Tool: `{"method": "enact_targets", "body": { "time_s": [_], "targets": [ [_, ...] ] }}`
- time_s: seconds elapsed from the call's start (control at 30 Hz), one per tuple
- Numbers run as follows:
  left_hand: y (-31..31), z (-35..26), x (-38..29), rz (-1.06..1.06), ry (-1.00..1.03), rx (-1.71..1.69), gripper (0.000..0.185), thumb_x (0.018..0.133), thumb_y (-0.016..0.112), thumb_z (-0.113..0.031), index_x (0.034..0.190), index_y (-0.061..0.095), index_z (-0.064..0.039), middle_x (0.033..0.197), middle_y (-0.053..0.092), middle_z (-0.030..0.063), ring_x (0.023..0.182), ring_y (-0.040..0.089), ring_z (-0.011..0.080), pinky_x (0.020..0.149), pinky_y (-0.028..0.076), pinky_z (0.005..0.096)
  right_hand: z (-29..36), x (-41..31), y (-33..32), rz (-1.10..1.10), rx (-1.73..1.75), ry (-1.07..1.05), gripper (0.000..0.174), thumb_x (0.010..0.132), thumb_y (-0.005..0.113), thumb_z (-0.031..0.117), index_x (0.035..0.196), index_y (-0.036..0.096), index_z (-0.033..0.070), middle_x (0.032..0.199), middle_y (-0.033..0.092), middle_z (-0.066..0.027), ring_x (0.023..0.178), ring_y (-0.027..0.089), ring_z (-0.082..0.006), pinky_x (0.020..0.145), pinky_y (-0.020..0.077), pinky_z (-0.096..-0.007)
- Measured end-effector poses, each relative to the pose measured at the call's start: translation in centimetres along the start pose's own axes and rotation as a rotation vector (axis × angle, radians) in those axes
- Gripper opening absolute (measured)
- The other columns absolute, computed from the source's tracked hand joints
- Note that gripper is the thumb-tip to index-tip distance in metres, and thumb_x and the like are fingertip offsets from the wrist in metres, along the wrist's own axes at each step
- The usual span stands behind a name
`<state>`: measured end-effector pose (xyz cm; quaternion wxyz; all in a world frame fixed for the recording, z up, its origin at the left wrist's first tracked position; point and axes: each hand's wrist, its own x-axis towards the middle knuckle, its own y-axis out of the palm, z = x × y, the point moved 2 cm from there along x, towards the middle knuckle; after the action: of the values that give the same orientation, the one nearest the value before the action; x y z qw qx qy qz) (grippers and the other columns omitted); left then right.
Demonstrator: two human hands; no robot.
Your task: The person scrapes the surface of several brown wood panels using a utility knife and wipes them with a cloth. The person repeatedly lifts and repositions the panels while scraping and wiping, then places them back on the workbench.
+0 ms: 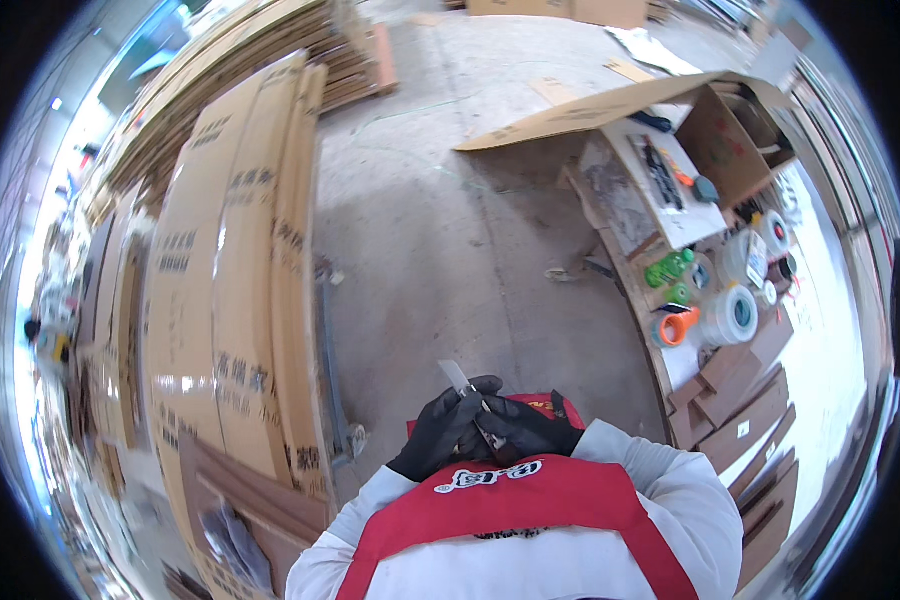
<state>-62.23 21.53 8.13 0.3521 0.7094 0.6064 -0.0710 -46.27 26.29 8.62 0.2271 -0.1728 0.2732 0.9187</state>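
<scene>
Both of my hands wear black gloves and meet close in front of the red apron [495, 487]. My left hand [444, 431] grips a knife with a pale flat blade [455, 376], which points up and to the left. Against the lower part of the same knife lies my right hand [531, 427], its fingers closed around the handle area. The gloves hide most of the handle.
Long flat cardboard cartons [229, 300] are stacked at left on a wheeled cart. At right, a workbench holds tape rolls [736, 315], an orange tape dispenser [673, 328], a green bottle [667, 268], brown boards [750, 420] and an open cardboard box [724, 150].
</scene>
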Motion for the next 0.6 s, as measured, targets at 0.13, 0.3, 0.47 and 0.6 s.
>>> {"method": "enact_targets", "body": {
  "time_s": [0.13, 0.3, 0.47, 0.6],
  "targets": [
    [0.7, -1.3, 4.8, 0.151, -0.073, 0.126, 0.043, 0.107, 0.045, -0.026, 0.141, 0.048, 0.000, 0.127, 0.063, 0.0122, 0.116, 0.060, 0.0194, 0.101, 0.046, 0.0310, 0.8, -1.6, -3.3, -0.021, 0.062, -0.142, 0.057, 0.105, 0.044, 0.044, 0.149, 0.038, 0.007, 0.135, 0.057, -0.0102, 0.126, 0.053, -0.0206, 0.105, 0.0436, -0.0369],
    [0.6, -4.9, 10.9, 0.303, 0.396, 0.869, 0.048, 0.108, 0.037, -0.034, 0.137, 0.053, 0.000, 0.129, 0.063, 0.0125, 0.118, 0.061, 0.0220, 0.102, 0.046, 0.0325, -0.3, -1.5, -7.3, -0.255, -0.297, -0.207, 0.051, 0.104, 0.048, 0.041, 0.141, 0.052, 0.007, 0.134, 0.058, -0.0137, 0.128, 0.053, -0.0288, 0.107, 0.0405, -0.0358],
    [0.3, -9.2, 18.3, 0.287, 0.226, 0.558, 0.050, 0.108, 0.035, -0.036, 0.122, 0.062, 0.003, 0.119, 0.067, 0.0160, 0.109, 0.064, 0.0230, 0.098, 0.049, 0.0347, 0.3, 1.9, -10.2, -0.571, -0.194, 0.046, 0.057, 0.102, 0.049, 0.042, 0.147, 0.044, 0.007, 0.136, 0.058, -0.0106, 0.128, 0.054, -0.0220, 0.109, 0.0380, -0.0325],
    [-1.3, -15.2, 24.5, 0.182, 0.259, 0.225, 0.047, 0.107, 0.039, -0.038, 0.116, 0.063, 0.001, 0.113, 0.069, 0.0170, 0.104, 0.066, 0.0254, 0.097, 0.050, 0.0368, 6.0, 4.2, -12.3, -0.680, -0.135, -0.314, 0.058, 0.100, 0.057, 0.023, 0.152, 0.037, 0.007, 0.137, 0.058, -0.0119, 0.123, 0.057, -0.0179, 0.105, 0.0430, -0.0338]
  ]
}}
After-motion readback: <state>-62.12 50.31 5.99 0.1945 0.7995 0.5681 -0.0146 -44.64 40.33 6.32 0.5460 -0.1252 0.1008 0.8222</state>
